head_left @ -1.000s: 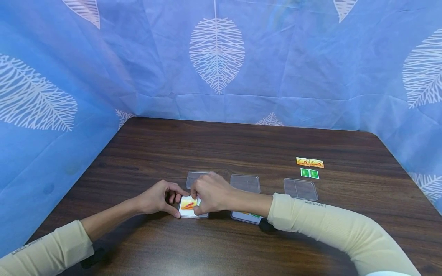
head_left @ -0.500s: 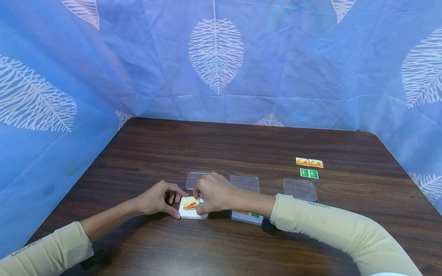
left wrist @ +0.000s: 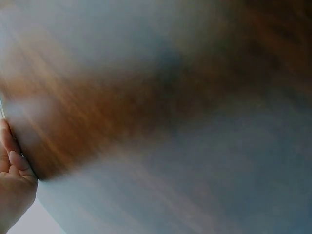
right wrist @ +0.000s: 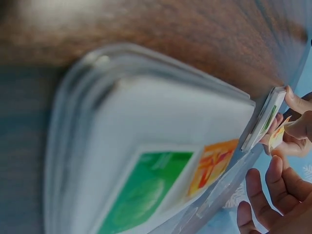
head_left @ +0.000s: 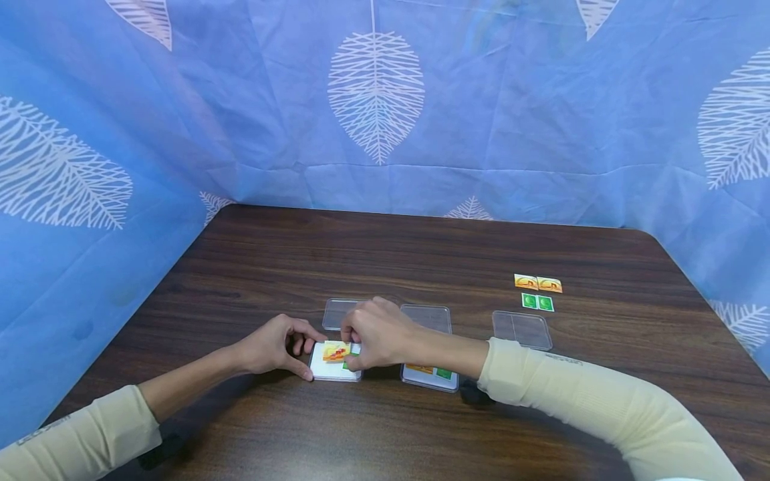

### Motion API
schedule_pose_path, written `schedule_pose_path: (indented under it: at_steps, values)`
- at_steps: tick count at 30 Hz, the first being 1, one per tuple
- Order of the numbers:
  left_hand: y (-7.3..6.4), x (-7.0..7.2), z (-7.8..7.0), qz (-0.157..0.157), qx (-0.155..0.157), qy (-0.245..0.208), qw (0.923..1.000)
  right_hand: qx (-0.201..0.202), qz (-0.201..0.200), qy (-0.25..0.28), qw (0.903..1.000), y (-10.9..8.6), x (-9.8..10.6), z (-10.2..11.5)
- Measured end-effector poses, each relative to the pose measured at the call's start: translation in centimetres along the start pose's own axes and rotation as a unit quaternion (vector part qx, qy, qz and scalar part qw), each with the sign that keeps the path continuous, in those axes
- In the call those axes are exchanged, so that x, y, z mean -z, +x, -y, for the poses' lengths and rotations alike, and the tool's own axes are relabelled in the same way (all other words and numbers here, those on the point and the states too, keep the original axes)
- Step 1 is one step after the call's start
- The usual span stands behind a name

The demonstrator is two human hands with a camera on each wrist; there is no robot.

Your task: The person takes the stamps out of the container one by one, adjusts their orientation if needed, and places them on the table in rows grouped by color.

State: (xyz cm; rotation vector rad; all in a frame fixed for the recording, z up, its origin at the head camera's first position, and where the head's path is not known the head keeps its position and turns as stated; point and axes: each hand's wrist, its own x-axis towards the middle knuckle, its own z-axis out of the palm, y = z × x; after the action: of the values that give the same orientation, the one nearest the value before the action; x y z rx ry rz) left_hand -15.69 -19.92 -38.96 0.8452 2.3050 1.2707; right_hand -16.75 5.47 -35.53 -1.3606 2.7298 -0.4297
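My right hand pinches an orange-yellow stamp between thumb and forefinger, above a clear plastic case with a white insert. In the right wrist view that stamp is tilted off the case, its far end lifted. A green stamp lies on the white insert, partly covered by the orange one and my fingertips. At the case's left side my left hand holds it, thumb at the near corner and forefinger at the far corner. The left wrist view is mostly blurred, showing a few fingers at its edge.
A second case with an orange and a green stamp lies right, under my right forearm. Clear lids and another lid lie behind. Orange stamps and green stamps lie farther back right on the dark wooden table.
My right hand has shifted slightly right, carrying the orange stamp with it over the white insert. More of the green stamp shows now. My left hand has stayed in place on the case.
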Motion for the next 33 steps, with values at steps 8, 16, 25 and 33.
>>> schedule_pose_path:
  at_steps: [8,16,25,33]
  values:
    - [0.1,0.0,0.0,-0.003,0.006,0.010,0.9999,0.001,-0.013,0.032,0.9994,-0.7,0.4,-0.9]
    - [0.0,0.0,-0.1,-0.001,0.005,0.015,0.9999,-0.011,-0.032,0.040,0.9986,-1.6,0.8,-1.7]
    - [0.0,0.0,-0.2,0.000,0.008,0.016,0.9998,-0.021,-0.047,0.048,0.9975,-2.4,0.9,-2.4]
    - [0.0,0.0,-0.1,-0.002,0.006,0.016,0.9999,-0.020,-0.052,0.052,0.9971,-2.6,0.7,-2.8]
